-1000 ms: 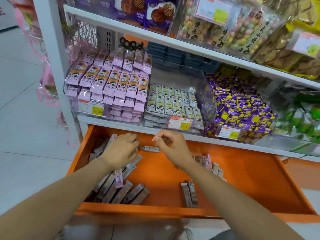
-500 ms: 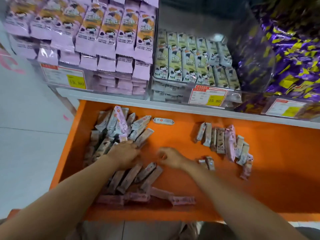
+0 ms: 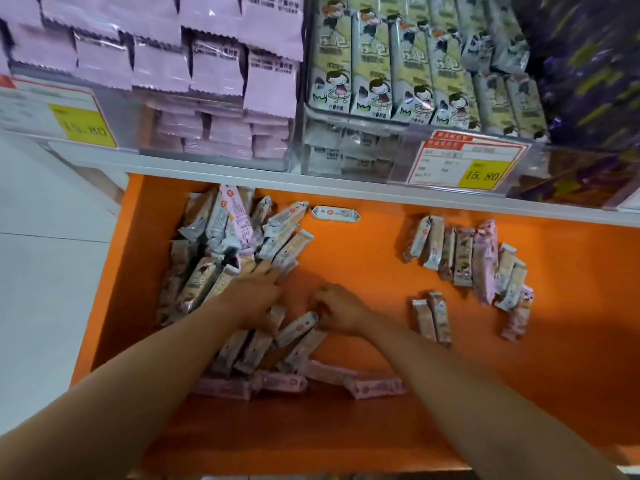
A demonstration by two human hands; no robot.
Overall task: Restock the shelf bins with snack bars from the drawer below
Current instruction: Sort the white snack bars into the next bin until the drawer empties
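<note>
The orange drawer (image 3: 381,420) is pulled out below the shelf. A heap of grey and pink snack bars (image 3: 239,233) fills its left side. My left hand (image 3: 254,294) lies on that heap, fingers stretched flat over the bars. My right hand (image 3: 341,308) is curled beside it and pinches the end of a grey bar (image 3: 298,329) among several bars lying in a row. Above are the pink-pack bin (image 3: 214,81) and the grey-and-yellow-pack bin (image 3: 415,71), both holding stacked packs.
More bars lie in a row at the drawer's right (image 3: 467,261), with two bars (image 3: 433,318) in front and one small pack (image 3: 336,214) at the back. Pink bars (image 3: 287,381) lie near the front. Price tags (image 3: 464,161) hang on the shelf edge; purple sweets (image 3: 588,64) are at the right.
The view has dropped and closed in on the drawer. Both hands came down from the drawer's back edge onto the left heap; the right hand has reached the end of a grey bar.
</note>
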